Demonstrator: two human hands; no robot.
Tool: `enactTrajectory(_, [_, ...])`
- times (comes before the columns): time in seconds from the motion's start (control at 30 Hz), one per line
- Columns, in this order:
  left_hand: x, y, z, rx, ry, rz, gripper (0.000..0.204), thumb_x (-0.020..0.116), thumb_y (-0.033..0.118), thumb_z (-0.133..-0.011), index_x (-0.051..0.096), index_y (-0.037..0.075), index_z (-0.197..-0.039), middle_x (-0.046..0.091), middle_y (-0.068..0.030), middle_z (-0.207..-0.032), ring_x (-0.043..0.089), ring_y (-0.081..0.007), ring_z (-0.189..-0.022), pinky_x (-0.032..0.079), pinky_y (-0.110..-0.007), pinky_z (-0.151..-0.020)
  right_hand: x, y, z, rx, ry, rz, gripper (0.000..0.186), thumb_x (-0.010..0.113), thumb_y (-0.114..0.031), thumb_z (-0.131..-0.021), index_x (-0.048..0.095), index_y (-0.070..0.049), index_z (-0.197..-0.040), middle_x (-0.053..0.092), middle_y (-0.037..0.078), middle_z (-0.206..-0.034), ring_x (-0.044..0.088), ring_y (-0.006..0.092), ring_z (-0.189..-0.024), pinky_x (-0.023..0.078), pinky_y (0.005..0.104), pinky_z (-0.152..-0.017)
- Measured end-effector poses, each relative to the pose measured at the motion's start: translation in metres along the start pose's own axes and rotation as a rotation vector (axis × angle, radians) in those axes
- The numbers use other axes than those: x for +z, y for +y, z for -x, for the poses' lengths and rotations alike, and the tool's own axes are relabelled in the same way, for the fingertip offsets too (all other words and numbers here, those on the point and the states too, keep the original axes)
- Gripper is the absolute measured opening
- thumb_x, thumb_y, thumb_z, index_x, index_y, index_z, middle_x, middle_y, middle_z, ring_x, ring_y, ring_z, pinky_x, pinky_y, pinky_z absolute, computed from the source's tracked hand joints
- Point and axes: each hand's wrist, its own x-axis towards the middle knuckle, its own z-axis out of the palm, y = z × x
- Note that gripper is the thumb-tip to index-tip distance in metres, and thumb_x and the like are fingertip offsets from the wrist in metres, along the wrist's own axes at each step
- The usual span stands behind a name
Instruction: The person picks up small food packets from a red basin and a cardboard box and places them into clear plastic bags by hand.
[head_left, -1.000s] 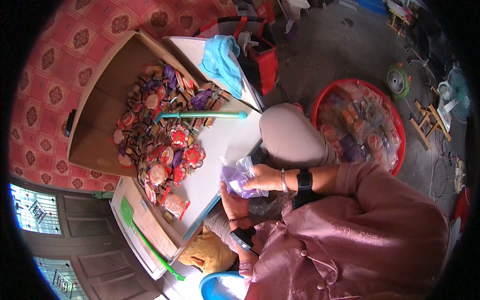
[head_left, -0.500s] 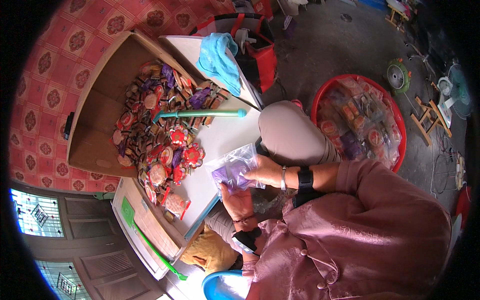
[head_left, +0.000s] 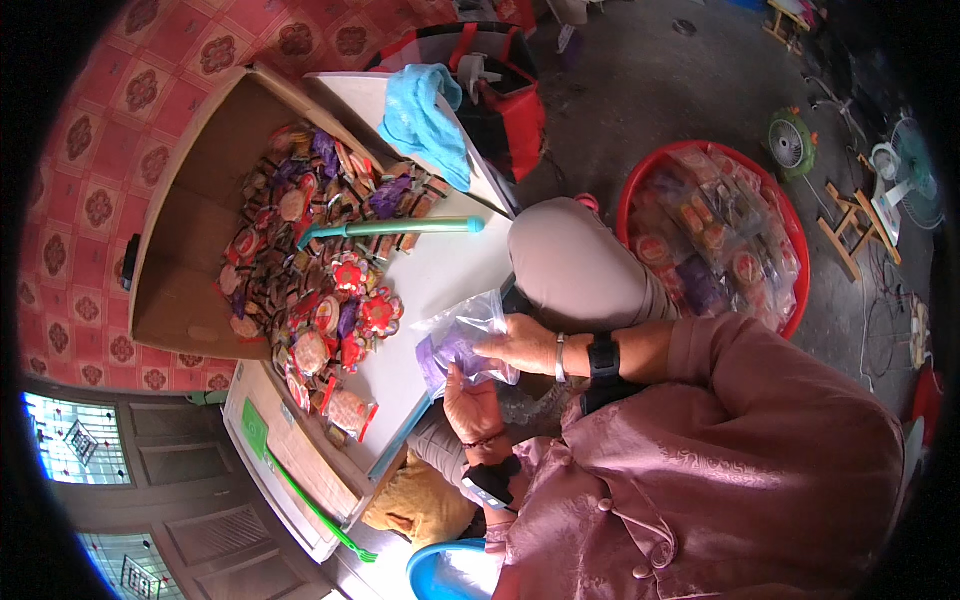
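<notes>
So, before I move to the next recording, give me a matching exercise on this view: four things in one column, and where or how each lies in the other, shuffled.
Column one
1. Turquoise towel
2. Clear plastic bag
3. Round red tub
4. Turquoise rod

Column two
A. On the floor, loaded with filled bags
B. Lying partly over the heaped packaged snacks
C. Held by the left hand and right hand
D. Draped over the white panel

Right pairs: 1-D, 2-C, 3-A, 4-B
</notes>
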Motion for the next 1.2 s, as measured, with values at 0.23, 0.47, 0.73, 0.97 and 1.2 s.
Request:
enactTrajectory(0.23, [-0.002,0.005,0.002,0.052,0.000,-0.052,0.025,0.057,0.006,-0.091,0.058,0.002,-0.116,0.066,-0.0105,-0.110,0.063,-0.0206,-0.100,0.052,-0.035,-0.087,0.002,0.007,-0.005,-0.076,-0.016,-0.054,0.032,0.068,-0.019,-0.085,0.059,-0.001,-0.111,0.063,0.003,-0.078,0.057,0.0083,-0.060,0.048,0.0252,-0.050])
enactTrajectory(0.47, [0.023,0.009,0.011,0.186,-0.100,-0.177,0.032,0.057,-0.001,-0.089,0.055,0.003,-0.121,0.063,-0.0097,-0.114,0.060,-0.0207,-0.105,0.050,-0.035,-0.092,-0.001,-0.011,0.003,-0.068,-0.086,-0.034,0.042,0.073,-0.021,-0.081,0.057,-0.005,-0.117,0.064,0.002,-0.087,0.058,0.0102,-0.077,0.050,0.0280,-0.067])
enactTrajectory(0.73, [0.069,0.012,0.037,0.251,-0.165,-0.199,0.052,0.046,0.040,-0.098,0.042,0.004,-0.135,0.055,-0.0149,-0.126,0.053,-0.0276,-0.117,0.046,-0.046,-0.097,0.003,-0.025,0.007,-0.186,-0.105,-0.162,0.039,0.074,-0.018,-0.080,0.059,-0.001,-0.112,0.064,0.005,-0.099,0.059,0.0113,-0.089,0.050,0.0284,-0.081])
enactTrajectory(0.97, [0.070,0.014,0.038,0.207,-0.174,-0.265,0.053,0.047,0.043,-0.097,0.045,0.002,-0.131,0.055,-0.0146,-0.127,0.053,-0.0269,-0.118,0.043,-0.045,-0.100,0.000,-0.027,0.009,-0.016,-0.047,-0.135,0.024,0.072,-0.013,-0.082,0.060,-0.001,-0.099,0.060,0.001,-0.090,0.057,0.0093,-0.078,0.050,0.0257,-0.070])
enactTrajectory(1.2, [0.056,0.012,0.030,0.183,-0.197,-0.221,0.046,0.050,0.040,-0.096,0.051,0.003,-0.124,0.061,-0.0109,-0.119,0.057,-0.0223,-0.108,0.044,-0.037,-0.094,0.002,-0.017,0.001,-0.048,0.077,-0.237,0.018,0.072,-0.015,-0.081,0.058,-0.004,-0.085,0.057,0.000,-0.077,0.055,0.0085,-0.068,0.048,0.0228,-0.060])
